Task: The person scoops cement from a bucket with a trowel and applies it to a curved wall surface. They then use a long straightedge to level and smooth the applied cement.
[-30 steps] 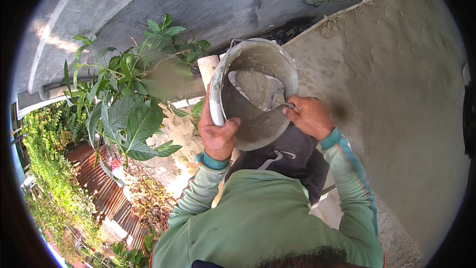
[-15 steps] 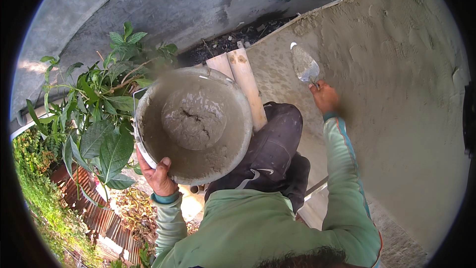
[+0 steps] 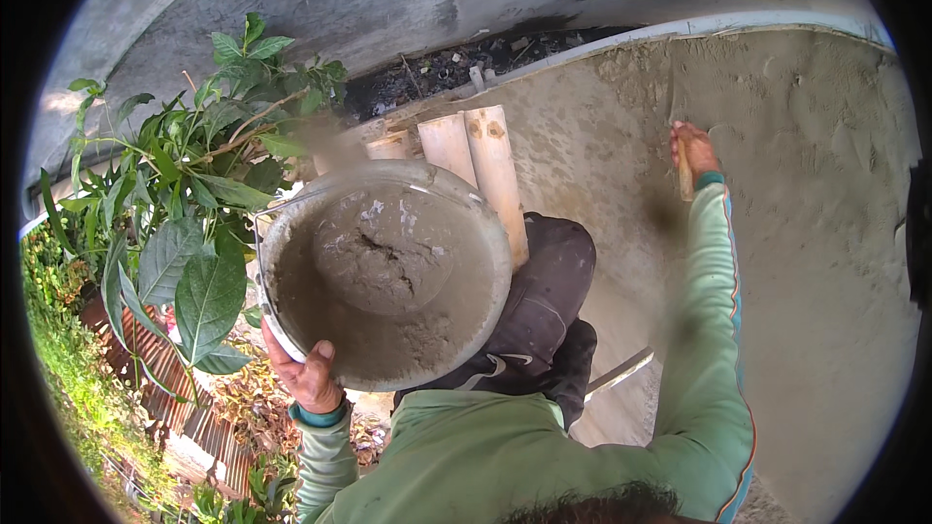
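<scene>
My left hand (image 3: pixel 306 374) grips the rim of a grey bucket (image 3: pixel 275 320), which holds wet grey mortar (image 3: pixel 388 272) and rests by my bent leg in dark trousers (image 3: pixel 553 262). My right hand (image 3: pixel 694 150), out to the upper right, is closed on the wooden handle of the trowel (image 3: pixel 685 177). The trowel blade is on the wet mortar surface (image 3: pixel 796 155), mostly hard to make out against it.
A grey wall (image 3: pixel 408 0) with painted markings runs along the top. Bamboo pieces (image 3: pixel 495 175) lie beside the bucket. Leafy branches (image 3: pixel 204 281) crowd the left, above rusty corrugated sheets (image 3: pixel 194 427). A pale strip (image 3: pixel 618 369) lies right of my leg.
The trowel came out of the bucket, carrying mortar, and has moved up and right onto the coated surface. The bucket, in my left hand, has shifted left and down in view.
</scene>
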Demonstrator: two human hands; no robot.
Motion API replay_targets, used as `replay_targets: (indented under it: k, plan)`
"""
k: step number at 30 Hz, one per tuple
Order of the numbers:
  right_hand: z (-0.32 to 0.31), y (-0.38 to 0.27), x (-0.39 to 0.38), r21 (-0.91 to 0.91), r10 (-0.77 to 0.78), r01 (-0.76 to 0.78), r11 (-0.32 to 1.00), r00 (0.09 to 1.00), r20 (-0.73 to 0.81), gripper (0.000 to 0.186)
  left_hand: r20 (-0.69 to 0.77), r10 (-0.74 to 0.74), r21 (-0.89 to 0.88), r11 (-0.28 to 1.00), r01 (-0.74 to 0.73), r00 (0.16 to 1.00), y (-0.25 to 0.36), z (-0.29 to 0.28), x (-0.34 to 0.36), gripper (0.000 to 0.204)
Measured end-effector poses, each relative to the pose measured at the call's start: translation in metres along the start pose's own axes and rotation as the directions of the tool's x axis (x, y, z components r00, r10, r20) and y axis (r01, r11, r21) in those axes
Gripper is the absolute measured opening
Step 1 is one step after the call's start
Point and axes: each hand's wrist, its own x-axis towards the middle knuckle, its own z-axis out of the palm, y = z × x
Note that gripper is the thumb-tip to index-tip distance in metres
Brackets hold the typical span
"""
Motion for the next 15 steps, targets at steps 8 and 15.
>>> replay_targets:
  k: [8,15]
  plan:
    - [0.025,-0.095,-0.221,-0.703,-0.412,0.433,0.564,0.886,0.214,0.018,-0.002,-0.053,-0.067,0.996,0.053,0.999,0.016,0.023,0.002,0.087]
    - [0.156,-0.099,-0.311,-0.785,-0.604,0.613,0.091,0.661,0.446,0.025,0.276,-0.002,-0.105,0.994,0.032,0.961,0.053,0.101,-0.021,0.086]
